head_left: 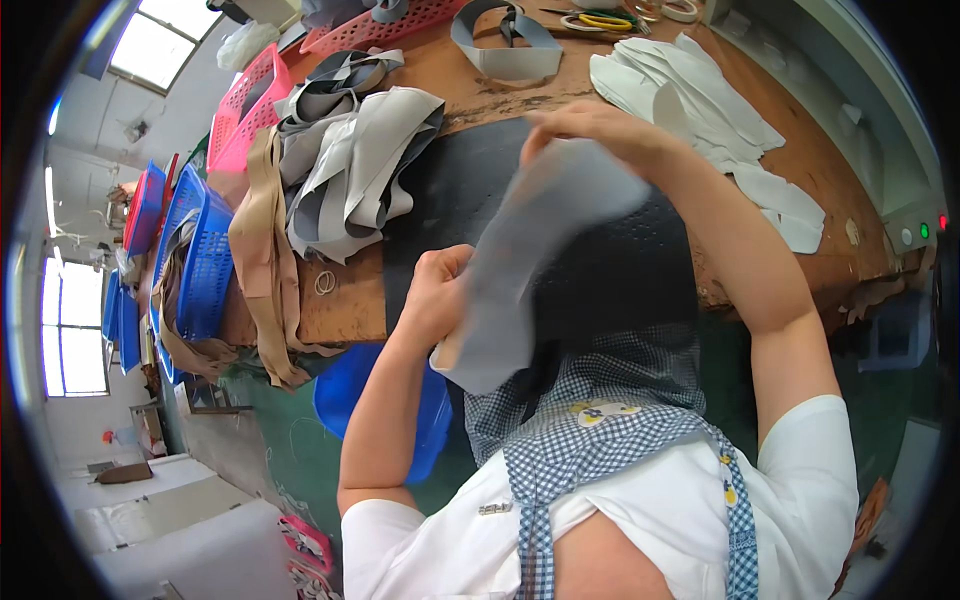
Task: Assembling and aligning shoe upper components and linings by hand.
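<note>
A grey strip of fabric or leather-like sheet (500, 270), smeared by motion, hangs between my hands in front of the apron. Its lower end bends over and shows a paler edge. My left hand (437, 295) is closed on the strip's left side, at about its lower half. Up at the far end, my right hand (590, 132) has its fingers curled together at the strip's top edge; the strip partly hides the fingertips. Beneath both hands lies a black mat (620, 270) on the brown table.
Grey and white strips (350, 170) are heaped left of the mat, beside tan strips (265, 260) hanging over the table edge. White cut pieces (690, 100) lie at right. A looped grey strip (505, 50) and yellow-handled scissors (605, 20) are at the back. Blue basket (205, 265) and pink basket (245, 105) stand left.
</note>
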Demonstrator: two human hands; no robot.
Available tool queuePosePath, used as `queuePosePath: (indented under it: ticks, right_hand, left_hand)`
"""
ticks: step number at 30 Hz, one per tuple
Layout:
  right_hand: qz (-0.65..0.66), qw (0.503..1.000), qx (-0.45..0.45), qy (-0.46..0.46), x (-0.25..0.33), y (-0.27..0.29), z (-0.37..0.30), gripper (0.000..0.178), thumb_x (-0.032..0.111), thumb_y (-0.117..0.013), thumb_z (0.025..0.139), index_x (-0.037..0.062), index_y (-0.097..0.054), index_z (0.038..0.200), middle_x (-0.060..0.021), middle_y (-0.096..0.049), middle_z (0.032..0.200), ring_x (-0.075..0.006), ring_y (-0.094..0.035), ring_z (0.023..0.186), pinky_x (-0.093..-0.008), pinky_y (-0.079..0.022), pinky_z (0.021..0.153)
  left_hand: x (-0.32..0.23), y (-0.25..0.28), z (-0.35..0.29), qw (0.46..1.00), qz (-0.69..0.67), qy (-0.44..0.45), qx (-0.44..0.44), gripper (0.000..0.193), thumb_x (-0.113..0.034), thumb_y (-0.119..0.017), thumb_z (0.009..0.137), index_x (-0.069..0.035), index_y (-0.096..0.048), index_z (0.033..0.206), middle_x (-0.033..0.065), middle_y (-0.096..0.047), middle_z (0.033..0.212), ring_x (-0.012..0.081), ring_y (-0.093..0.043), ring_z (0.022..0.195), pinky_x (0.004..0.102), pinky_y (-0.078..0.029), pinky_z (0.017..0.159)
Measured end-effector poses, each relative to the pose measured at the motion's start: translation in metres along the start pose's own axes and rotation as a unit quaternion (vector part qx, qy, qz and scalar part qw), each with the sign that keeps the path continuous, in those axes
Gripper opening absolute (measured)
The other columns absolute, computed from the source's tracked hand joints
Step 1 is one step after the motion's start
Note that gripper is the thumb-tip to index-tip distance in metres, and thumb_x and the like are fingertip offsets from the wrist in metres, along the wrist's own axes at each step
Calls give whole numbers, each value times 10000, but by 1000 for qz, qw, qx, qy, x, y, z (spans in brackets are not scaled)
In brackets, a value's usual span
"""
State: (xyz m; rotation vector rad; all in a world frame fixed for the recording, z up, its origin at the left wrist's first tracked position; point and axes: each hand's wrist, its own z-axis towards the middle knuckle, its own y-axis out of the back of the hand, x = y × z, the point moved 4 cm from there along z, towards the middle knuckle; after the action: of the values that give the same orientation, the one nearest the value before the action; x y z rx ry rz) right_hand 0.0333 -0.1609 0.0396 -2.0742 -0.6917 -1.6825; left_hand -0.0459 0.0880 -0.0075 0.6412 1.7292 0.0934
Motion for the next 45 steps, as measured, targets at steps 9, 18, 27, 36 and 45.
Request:
queuePosePath:
  ticks: [9,18,27,36,45]
  right_hand:
    - [61,990,-122,-46,-60,-74,-37,273,250,-590,990,-21,-628,981,-72,-655,734,-130,-628,560,-271,-505,479]
    - [-37,966,-250,51,-61,-73,-52,225,179,-597,996,-36,-622,936,-37,-600,602,-84,-550,458,-270,-435,429]
    - [-382,833,-330,226,-55,-100,-57,150,84,-630,903,22,-512,835,-162,-614,674,-329,-655,603,-384,-516,512]
    - [-398,818,-350,226,-67,-91,-50,132,84,-623,889,27,-511,850,-154,-626,659,-330,-668,583,-394,-547,515]
    - [-253,878,-346,214,-74,-87,-50,118,77,-605,914,8,-520,871,-205,-614,637,-398,-650,609,-457,-515,526]
  left_hand:
    - [-13,-45,-7,986,-132,59,79,328,-223,-536,1031,80,-661,1039,-7,-642,798,49,-548,715,234,-465,644]
    - [-31,-41,-8,982,-42,-143,-119,136,-49,-619,947,14,-655,1062,92,-699,920,143,-678,832,259,-527,695]
    - [-36,-53,-9,971,140,-117,-155,182,-53,-754,801,-9,-711,972,119,-703,908,264,-688,788,337,-537,734]
    - [-34,-64,-12,967,129,-141,-166,186,-43,-632,879,31,-555,1032,152,-665,862,293,-671,772,371,-527,702]
    - [-44,-65,-9,985,-18,84,-150,474,-32,-730,816,-7,-532,1245,81,-712,941,141,-680,816,255,-537,744]
